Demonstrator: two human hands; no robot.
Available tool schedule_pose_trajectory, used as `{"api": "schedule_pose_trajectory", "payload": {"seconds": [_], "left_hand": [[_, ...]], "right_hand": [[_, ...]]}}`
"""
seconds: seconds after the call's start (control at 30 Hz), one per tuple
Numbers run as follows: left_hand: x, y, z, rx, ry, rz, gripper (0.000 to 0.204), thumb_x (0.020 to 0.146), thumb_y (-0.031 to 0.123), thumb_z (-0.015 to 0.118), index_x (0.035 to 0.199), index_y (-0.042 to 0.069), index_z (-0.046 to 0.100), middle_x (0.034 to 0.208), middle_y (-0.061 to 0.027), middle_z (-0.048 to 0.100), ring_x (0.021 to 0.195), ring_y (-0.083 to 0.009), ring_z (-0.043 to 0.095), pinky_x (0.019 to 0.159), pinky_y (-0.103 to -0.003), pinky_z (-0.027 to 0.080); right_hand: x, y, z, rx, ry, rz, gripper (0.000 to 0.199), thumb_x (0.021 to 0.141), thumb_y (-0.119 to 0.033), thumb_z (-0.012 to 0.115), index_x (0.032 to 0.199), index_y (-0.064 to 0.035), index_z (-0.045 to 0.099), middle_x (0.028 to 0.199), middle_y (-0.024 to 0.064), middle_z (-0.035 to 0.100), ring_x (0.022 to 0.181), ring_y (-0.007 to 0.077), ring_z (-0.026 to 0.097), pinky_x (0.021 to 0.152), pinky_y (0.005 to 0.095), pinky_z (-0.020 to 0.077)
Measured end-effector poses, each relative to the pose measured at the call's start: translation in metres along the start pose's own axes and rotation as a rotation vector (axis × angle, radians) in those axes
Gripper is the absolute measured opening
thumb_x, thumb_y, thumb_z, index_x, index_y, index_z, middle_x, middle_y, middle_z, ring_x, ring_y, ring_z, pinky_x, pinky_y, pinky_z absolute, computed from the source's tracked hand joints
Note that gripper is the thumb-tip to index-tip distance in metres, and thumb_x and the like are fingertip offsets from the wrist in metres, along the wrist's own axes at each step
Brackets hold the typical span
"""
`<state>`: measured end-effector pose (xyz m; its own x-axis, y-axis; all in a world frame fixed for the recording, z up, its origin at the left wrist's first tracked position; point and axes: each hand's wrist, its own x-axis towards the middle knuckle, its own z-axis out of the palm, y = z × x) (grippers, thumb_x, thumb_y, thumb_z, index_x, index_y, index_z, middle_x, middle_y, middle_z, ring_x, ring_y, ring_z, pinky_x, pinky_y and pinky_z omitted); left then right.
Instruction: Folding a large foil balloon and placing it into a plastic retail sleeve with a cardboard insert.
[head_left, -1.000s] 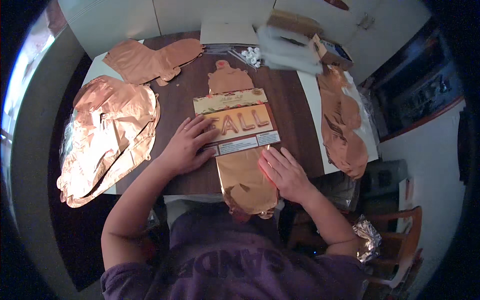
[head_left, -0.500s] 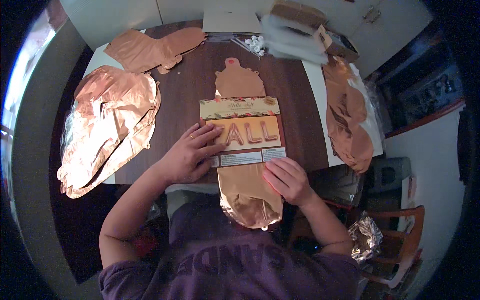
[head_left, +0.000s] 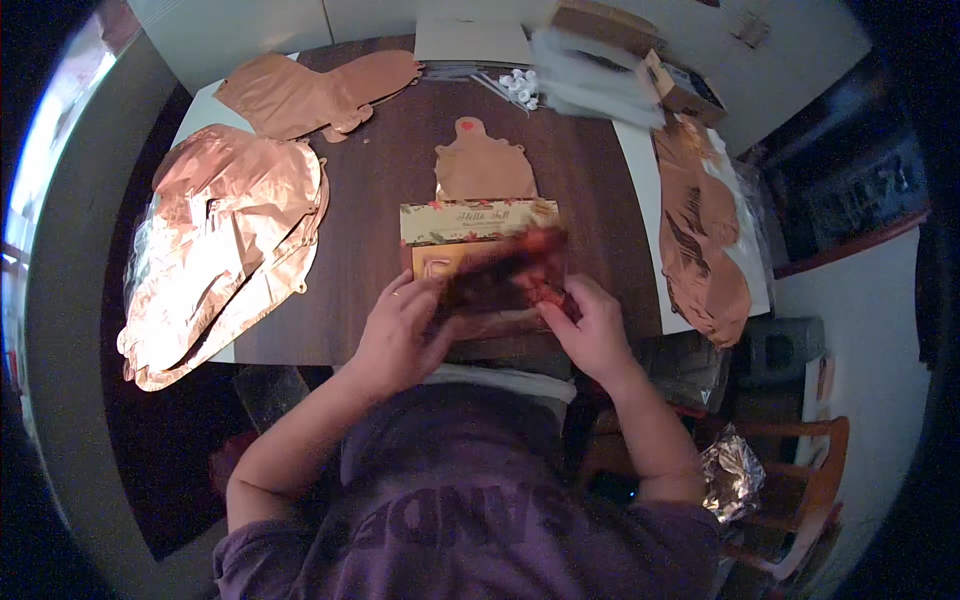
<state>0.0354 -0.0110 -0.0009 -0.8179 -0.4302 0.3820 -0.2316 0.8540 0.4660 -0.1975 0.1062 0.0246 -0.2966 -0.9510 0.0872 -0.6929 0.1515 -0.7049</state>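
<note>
Nearest to us, our left hand (head_left: pixel 400 330) and right hand (head_left: pixel 595 325) both pinch the near end of a flat foil balloon pack (head_left: pixel 490 265) at the near edge of the table (head_left: pixel 370 210). The left hand grips the pack's left corner, the right hand its right corner, and between them the near end of the pack is lifted and curled back over itself, so it reads as a dark, blurred flap; we think this is the foil's folded end, though the blur keeps us from being sure. The pack lies straight ahead of both hands, its long axis running away from us, and each hand is about equally close to it.

The pack carries a cream card header with a floral band across its far part, and copper foil shows below that.

Just beyond the pack, a copper foil tab (head_left: pixel 483 165) sticks out along the same axis. Left of the pack lies a big crumpled heap of copper foil balloons (head_left: pixel 230 240), with another flat one (head_left: pixel 310 90) further off. Right of the pack a second foil stack (head_left: pixel 705 235) rests on a white sheet. Beyond the pack, at the table's far edge, sit small white plastic bits (head_left: pixel 520 85) and clear bags (head_left: pixel 595 85).
</note>
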Motion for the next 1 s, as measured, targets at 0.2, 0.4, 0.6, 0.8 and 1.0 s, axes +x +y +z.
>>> {"api": "schedule_pose_trajectory", "payload": {"seconds": [0.2,0.4,0.6,0.8,1.0], "left_hand": [[0.005,0.006,0.004,-0.147,0.357,-0.217,0.063,0.077,-0.001,0.064,0.136,0.004,0.042,0.118,-0.0215,0.053,0.107,-0.0397,0.054,0.09,-0.043,0.048],[0.023,0.033,-0.013,0.132,-0.133,0.232,0.067,0.076,0.019,0.064,0.138,0.006,0.043,0.142,-0.0165,0.042,0.137,-0.0377,0.031,0.114,-0.051,0.022],[0.02,0.019,0.006,0.197,-0.345,0.143,0.083,0.083,0.05,0.059,0.145,0.002,0.032,0.152,-0.0167,0.03,0.142,-0.0329,0.024,0.116,-0.05,0.015],[0.026,0.014,0.006,0.234,-0.43,0.211,0.087,0.082,0.052,0.059,0.146,0.003,0.029,0.153,-0.0157,0.027,0.142,-0.0307,0.025,0.116,-0.049,0.015],[0.024,0.009,-0.001,0.158,-0.468,0.308,0.086,0.082,0.05,0.059,0.148,0.005,0.027,0.155,-0.0133,0.026,0.142,-0.0291,0.025,0.116,-0.049,0.015]], "right_hand": [[0.003,-0.004,0.014,-0.127,0.142,-0.107,0.057,0.081,-0.013,0.068,0.132,-0.0032,0.044,0.115,0.0217,0.055,0.102,0.0381,0.059,0.083,0.0449,0.0499],[0.001,-0.007,0.017,-0.469,0.154,-0.22,0.061,0.08,-0.013,0.068,0.135,-0.0037,0.042,0.123,0.0189,0.049,0.105,0.0387,0.057,0.086,0.0434,0.0511],[0.041,-0.01,-0.027,-0.245,-0.126,-0.01,0.062,0.077,-0.013,0.073,0.132,-0.0066,0.045,0.122,0.0156,0.05,0.108,0.0302,0.057,0.087,0.0378,0.05],[0.125,0.04,-0.04,0.292,-0.21,0.298,0.042,0.081,-0.018,0.075,0.114,-0.0006,0.057,0.08,0.0022,0.061,0.06,0.0094,0.056,0.051,0.0225,0.0461],[0.133,0.044,-0.061,0.261,-0.581,0.405,0.016,0.085,-0.021,0.07,0.085,-0.0066,0.064,0.066,-0.0027,0.057,0.055,0.0033,0.048,0.046,0.0209,0.0357]]}}
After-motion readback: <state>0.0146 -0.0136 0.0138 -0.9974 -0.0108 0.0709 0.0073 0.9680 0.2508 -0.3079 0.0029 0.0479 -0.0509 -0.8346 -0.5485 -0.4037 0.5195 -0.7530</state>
